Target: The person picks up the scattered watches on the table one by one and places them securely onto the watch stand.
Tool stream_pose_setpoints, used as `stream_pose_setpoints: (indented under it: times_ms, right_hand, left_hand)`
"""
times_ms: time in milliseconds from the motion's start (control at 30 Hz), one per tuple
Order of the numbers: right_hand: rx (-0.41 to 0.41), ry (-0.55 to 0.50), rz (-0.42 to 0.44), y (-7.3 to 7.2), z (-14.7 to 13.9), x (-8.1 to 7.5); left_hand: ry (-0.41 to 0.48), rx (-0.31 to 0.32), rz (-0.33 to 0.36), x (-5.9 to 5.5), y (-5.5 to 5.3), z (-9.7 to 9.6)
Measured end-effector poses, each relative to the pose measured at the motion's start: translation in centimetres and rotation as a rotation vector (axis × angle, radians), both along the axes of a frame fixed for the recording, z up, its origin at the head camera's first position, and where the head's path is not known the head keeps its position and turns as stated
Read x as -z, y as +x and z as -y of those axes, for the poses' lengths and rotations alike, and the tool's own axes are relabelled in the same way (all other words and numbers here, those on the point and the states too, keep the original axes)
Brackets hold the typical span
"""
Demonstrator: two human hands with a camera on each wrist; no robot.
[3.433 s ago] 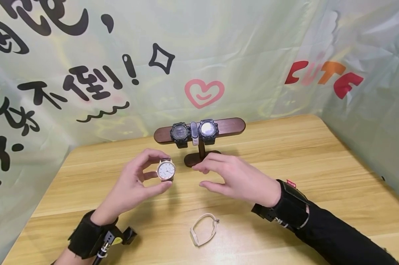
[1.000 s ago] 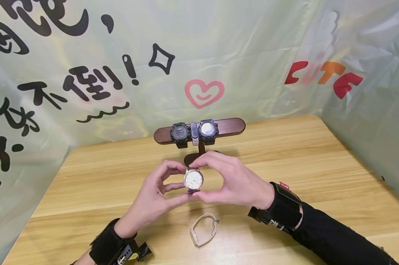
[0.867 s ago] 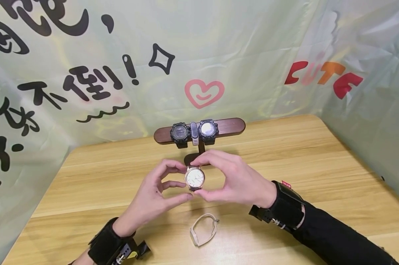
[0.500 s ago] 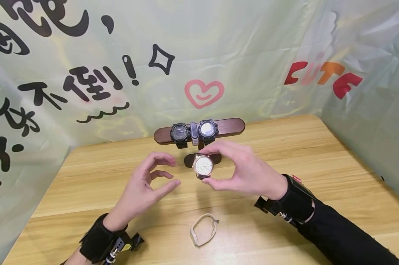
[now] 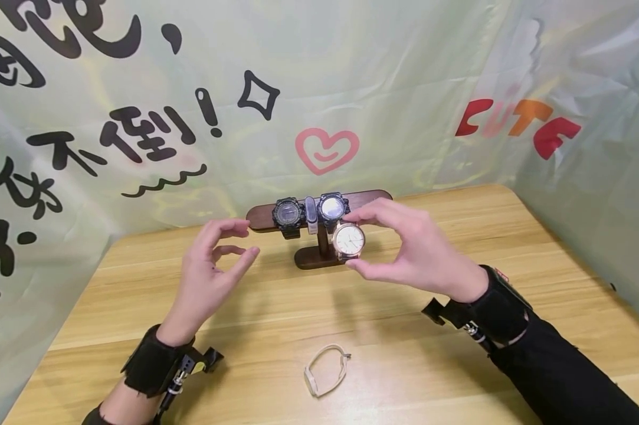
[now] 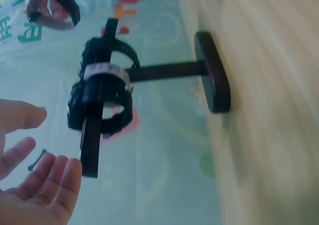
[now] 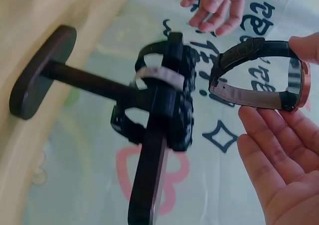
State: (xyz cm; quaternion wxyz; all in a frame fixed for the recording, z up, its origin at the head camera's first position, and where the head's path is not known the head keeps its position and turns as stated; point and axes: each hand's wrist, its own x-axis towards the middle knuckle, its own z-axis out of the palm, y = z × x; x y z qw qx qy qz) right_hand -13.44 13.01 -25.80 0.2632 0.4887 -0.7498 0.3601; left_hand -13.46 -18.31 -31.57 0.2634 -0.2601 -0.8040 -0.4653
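My right hand (image 5: 420, 251) pinches a wristwatch (image 5: 348, 239) between thumb and fingers. It has a white dial, a rose-gold case and a dark strap; the right wrist view shows the strap (image 7: 249, 98) closed into a loop. The watch is held in front of the dark wooden watch stand (image 5: 261, 218), apart from its bar in the right wrist view. My left hand (image 5: 210, 271) holds nothing, its fingers loosely bent near the bar's left end. On the bar sit two black digital watches, one left (image 5: 288, 213) and one right (image 5: 333, 208), with a slim fitness band (image 5: 311, 211) between.
A cream-strapped watch (image 5: 311, 381) lies on its side on the wooden table (image 5: 266, 348), near the front. The printed cloth backdrop (image 5: 404, 118) rises close behind the stand. The bar's right part lies partly behind my right hand.
The wristwatch passed from my left hand to my right. My right hand has since carried it up and right toward the stand, while my left hand let go and drew back left.
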Motion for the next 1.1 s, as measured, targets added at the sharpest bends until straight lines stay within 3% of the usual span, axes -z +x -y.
stream_pose_setpoints:
  times_ms: [167, 333, 600, 733, 900, 1100]
  right_hand:
    - [0.027, 0.018, 0.015, 0.0, -0.7, -1.1]
    - [0.069, 0.028, 0.041, -0.2, -1.6, -1.7]
    - [0.132, 0.038, 0.072, -1.0, -3.1, -2.1]
    - [0.181, 0.054, 0.088, -1.3, -3.8, -2.2]
    - [0.240, 0.078, 0.089, -1.8, -4.8, -2.0]
    - [0.306, 0.106, 0.087, -3.6, -6.7, -0.7]
  left_hand:
    - [-0.020, -0.084, 0.006, 0.3, -1.5, 0.9]
    - [-0.050, -0.139, 0.053, 0.4, -2.4, 1.0]
    - [-0.058, -0.132, 0.134, 0.8, -3.2, 0.9]
    - [-0.071, -0.148, 0.137, 0.5, -3.2, 0.5]
    - [-0.062, -0.155, 0.122, -0.9, -2.0, -0.6]
    - [-0.051, -0.163, 0.116, -1.7, -1.6, -1.2]
